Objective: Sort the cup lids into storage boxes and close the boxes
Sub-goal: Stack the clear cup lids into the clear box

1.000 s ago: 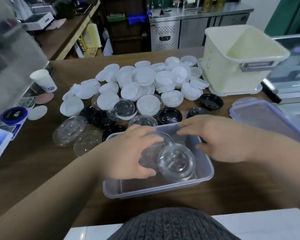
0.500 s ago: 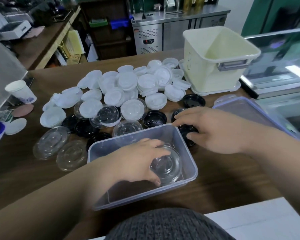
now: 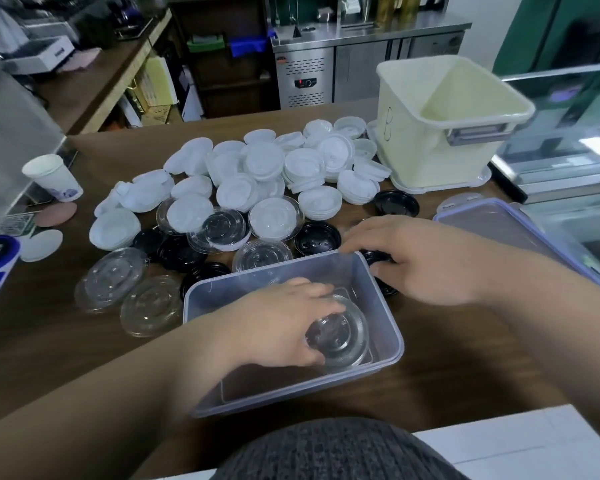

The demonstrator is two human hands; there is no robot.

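Counter (image 3: 49, 341) of dark wood filled most of the frame. At lower centre we noted a clear storage box (image 3: 394, 348), uncovered. The left hand (image 3: 284, 323) was down inside it, fingers curled over a stack of clear lids (image 3: 343, 337) that sat toward the box's right end.

The right hand (image 3: 426, 261) lay at the box's far right corner, forefinger stretched to the far rim and thumb low beside the wall. A black lid (image 3: 378, 258) showed between them. We could not tell whether this hand gripped the box or the lid, or merely rested there.

Just right of that hand lay the box cover (image 3: 520, 233), purple-edged, flat on the counter.

Above the box, across the centre of the frame, sat the heap:
- white lids (image 3: 274, 174) at the back
- more black lids (image 3: 317, 237) in front of them
- loose clear lids (image 3: 111, 278) at centre left

A cream bin (image 3: 430, 147) stood at upper right, open-topped, just beside the heap's edge. A paper cup (image 3: 54, 176) stood upright at far left, apart from the lids.
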